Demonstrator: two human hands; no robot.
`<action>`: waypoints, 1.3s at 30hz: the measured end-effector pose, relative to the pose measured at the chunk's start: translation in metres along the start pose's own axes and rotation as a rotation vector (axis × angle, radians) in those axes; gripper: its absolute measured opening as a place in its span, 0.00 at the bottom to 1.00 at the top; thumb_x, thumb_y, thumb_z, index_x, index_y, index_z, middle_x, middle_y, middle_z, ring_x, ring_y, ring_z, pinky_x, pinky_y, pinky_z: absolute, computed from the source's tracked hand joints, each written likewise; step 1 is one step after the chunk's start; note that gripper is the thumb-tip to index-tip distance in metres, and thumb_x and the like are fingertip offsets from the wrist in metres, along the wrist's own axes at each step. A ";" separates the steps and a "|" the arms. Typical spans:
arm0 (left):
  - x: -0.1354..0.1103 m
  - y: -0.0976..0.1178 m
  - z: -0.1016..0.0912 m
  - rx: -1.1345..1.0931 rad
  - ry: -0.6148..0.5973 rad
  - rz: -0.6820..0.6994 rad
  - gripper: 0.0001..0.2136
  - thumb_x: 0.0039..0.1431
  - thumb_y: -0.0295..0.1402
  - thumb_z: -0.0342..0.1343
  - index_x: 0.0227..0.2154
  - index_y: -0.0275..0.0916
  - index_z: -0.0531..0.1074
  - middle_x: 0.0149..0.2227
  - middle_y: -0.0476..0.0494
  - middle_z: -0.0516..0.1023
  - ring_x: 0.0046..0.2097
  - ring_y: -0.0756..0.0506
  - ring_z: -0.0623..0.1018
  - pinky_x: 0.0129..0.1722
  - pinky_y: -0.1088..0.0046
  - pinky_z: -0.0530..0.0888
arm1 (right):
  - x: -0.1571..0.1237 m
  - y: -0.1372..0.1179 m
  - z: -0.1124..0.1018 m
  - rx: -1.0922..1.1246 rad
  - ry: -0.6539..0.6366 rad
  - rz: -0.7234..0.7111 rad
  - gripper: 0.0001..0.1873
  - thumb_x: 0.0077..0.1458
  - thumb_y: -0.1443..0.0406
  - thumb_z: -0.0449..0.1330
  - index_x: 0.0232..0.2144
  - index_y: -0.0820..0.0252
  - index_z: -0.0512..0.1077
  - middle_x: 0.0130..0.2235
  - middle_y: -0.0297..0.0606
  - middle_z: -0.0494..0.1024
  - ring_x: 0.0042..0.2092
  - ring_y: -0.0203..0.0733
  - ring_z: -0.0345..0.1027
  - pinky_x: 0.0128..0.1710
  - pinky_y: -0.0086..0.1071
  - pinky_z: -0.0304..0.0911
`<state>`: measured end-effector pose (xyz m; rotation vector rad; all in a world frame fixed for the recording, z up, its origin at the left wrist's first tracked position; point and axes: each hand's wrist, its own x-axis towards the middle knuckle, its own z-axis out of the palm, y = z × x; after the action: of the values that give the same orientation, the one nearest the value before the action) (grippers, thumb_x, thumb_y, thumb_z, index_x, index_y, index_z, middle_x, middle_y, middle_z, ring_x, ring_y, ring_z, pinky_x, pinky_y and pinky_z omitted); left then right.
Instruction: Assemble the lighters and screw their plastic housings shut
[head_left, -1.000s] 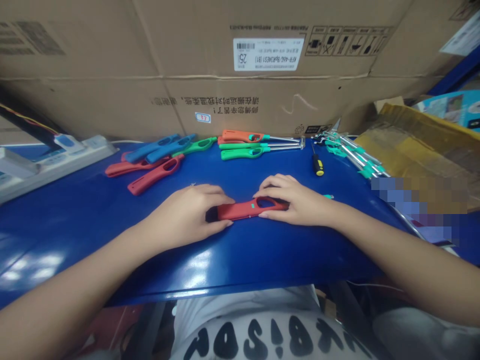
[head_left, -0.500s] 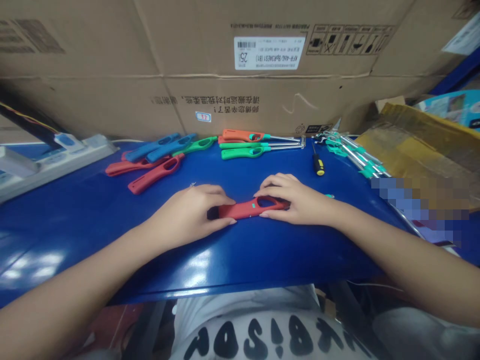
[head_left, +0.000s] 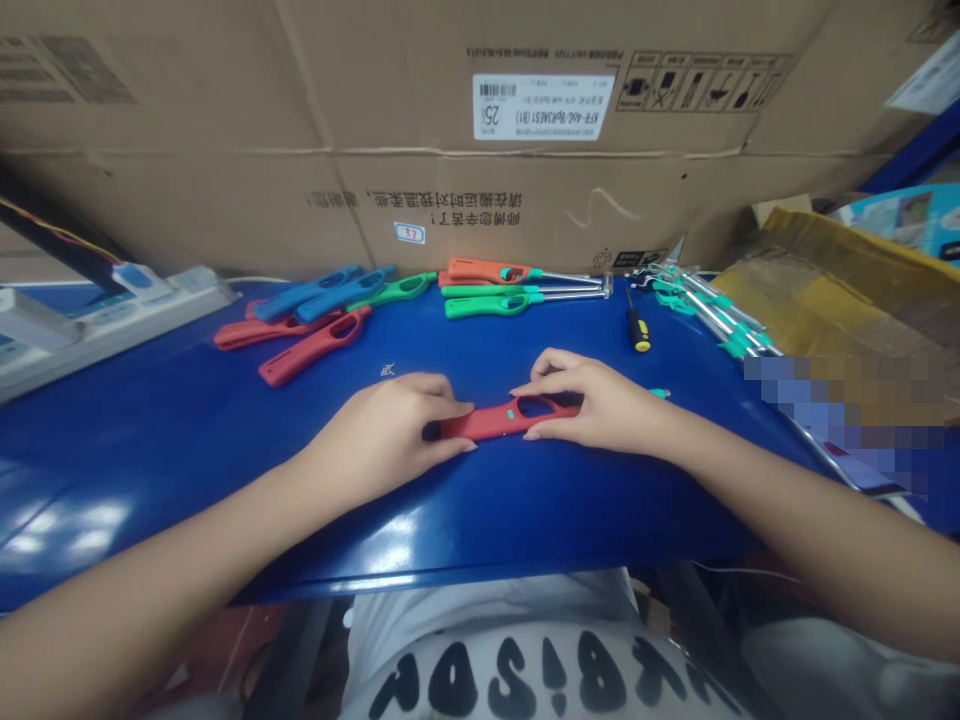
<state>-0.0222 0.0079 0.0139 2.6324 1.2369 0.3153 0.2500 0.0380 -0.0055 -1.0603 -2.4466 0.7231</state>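
A red lighter handle (head_left: 491,421) lies level between my two hands, low over the blue table or on it. My left hand (head_left: 409,420) pinches its left end between thumb and fingers. Around its right end, beside the oval trigger opening, my right hand (head_left: 592,400) is closed. A small teal piece shows on the handle's face near the opening. Just above my left hand a tiny metal part (head_left: 388,370) lies on the table. Partly behind my right wrist is a small teal piece (head_left: 660,393).
Red handles (head_left: 315,345), blue handles (head_left: 337,295) and a green handle (head_left: 397,289) lie at the back left. Lighters with metal tubes (head_left: 487,303) rest at the back centre. A screwdriver (head_left: 638,330), teal-and-metal rods (head_left: 720,310), a power strip (head_left: 165,300) and a cardboard box (head_left: 247,200) surround the space.
Both hands keep their hold on the red handle, almost still. The left fingers have shifted slightly, and the tiny metal part behind them shows more fully. The whole view has shifted a little.
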 end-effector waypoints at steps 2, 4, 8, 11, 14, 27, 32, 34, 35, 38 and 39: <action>0.000 0.001 0.000 0.005 0.005 -0.010 0.10 0.60 0.37 0.64 0.43 0.43 0.81 0.40 0.46 0.80 0.41 0.43 0.80 0.40 0.68 0.73 | -0.001 -0.001 0.001 0.005 0.010 0.021 0.23 0.51 0.59 0.72 0.50 0.54 0.80 0.44 0.40 0.73 0.45 0.44 0.70 0.50 0.40 0.67; -0.001 0.002 0.000 0.016 0.013 -0.015 0.10 0.61 0.37 0.63 0.43 0.43 0.81 0.40 0.46 0.80 0.41 0.43 0.79 0.39 0.68 0.73 | -0.001 -0.002 0.001 0.014 0.019 0.014 0.22 0.51 0.59 0.72 0.49 0.53 0.80 0.45 0.40 0.74 0.45 0.44 0.71 0.50 0.41 0.67; -0.002 0.003 -0.003 -0.012 0.024 -0.020 0.11 0.62 0.39 0.61 0.45 0.45 0.81 0.40 0.46 0.80 0.40 0.43 0.79 0.39 0.68 0.74 | -0.002 -0.001 0.000 0.067 0.025 -0.023 0.21 0.54 0.59 0.70 0.50 0.54 0.79 0.46 0.41 0.75 0.46 0.44 0.72 0.52 0.41 0.66; -0.002 0.003 -0.006 -0.053 0.036 -0.026 0.11 0.63 0.41 0.60 0.46 0.46 0.80 0.41 0.46 0.80 0.41 0.44 0.79 0.40 0.67 0.74 | -0.002 0.001 -0.002 0.094 0.027 -0.028 0.20 0.54 0.59 0.69 0.50 0.55 0.79 0.46 0.41 0.75 0.47 0.44 0.72 0.52 0.40 0.66; -0.001 0.003 -0.006 -0.040 0.037 -0.023 0.11 0.62 0.41 0.61 0.45 0.46 0.81 0.41 0.46 0.79 0.41 0.43 0.79 0.41 0.67 0.74 | -0.002 0.002 -0.003 0.066 0.020 -0.026 0.20 0.54 0.58 0.70 0.49 0.54 0.79 0.46 0.41 0.74 0.47 0.44 0.72 0.52 0.41 0.66; -0.004 0.009 0.007 0.176 0.046 0.026 0.11 0.64 0.38 0.59 0.44 0.40 0.79 0.38 0.44 0.78 0.39 0.42 0.79 0.34 0.68 0.73 | -0.004 0.000 0.001 -0.255 -0.033 -0.119 0.22 0.60 0.57 0.64 0.55 0.58 0.76 0.47 0.45 0.75 0.46 0.48 0.71 0.49 0.44 0.66; -0.002 0.009 0.012 0.240 0.077 0.086 0.11 0.65 0.36 0.55 0.43 0.37 0.78 0.38 0.42 0.79 0.41 0.40 0.79 0.36 0.66 0.74 | -0.004 0.000 0.000 -0.496 -0.072 -0.266 0.22 0.65 0.59 0.57 0.56 0.65 0.73 0.49 0.50 0.75 0.43 0.50 0.71 0.44 0.43 0.67; 0.000 0.005 0.012 0.206 0.089 0.115 0.12 0.68 0.38 0.52 0.43 0.38 0.78 0.38 0.43 0.78 0.40 0.42 0.79 0.36 0.67 0.73 | -0.003 0.002 0.000 -0.493 -0.062 -0.279 0.20 0.67 0.60 0.55 0.55 0.64 0.73 0.48 0.48 0.76 0.43 0.49 0.71 0.44 0.41 0.66; 0.000 0.003 0.012 0.189 0.093 0.129 0.13 0.70 0.39 0.50 0.43 0.38 0.78 0.37 0.44 0.78 0.39 0.43 0.79 0.36 0.67 0.73 | -0.003 0.002 -0.001 -0.482 -0.056 -0.286 0.19 0.68 0.60 0.53 0.54 0.63 0.73 0.48 0.47 0.77 0.43 0.48 0.71 0.44 0.40 0.66; 0.001 0.000 0.011 0.133 0.101 0.167 0.16 0.72 0.40 0.47 0.44 0.37 0.76 0.37 0.44 0.77 0.38 0.44 0.77 0.36 0.68 0.72 | -0.003 0.003 -0.003 -0.455 -0.052 -0.309 0.17 0.70 0.59 0.51 0.48 0.61 0.75 0.43 0.43 0.78 0.40 0.44 0.71 0.41 0.37 0.63; 0.001 0.000 0.011 0.114 0.103 0.179 0.16 0.73 0.40 0.46 0.44 0.37 0.76 0.37 0.43 0.77 0.38 0.44 0.77 0.37 0.69 0.72 | -0.003 0.002 -0.003 -0.457 -0.054 -0.314 0.17 0.70 0.58 0.50 0.45 0.61 0.76 0.41 0.42 0.78 0.38 0.43 0.71 0.40 0.37 0.61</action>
<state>-0.0184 0.0073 0.0037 2.8649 1.0799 0.4273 0.2547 0.0376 -0.0043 -0.7721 -2.8104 0.0930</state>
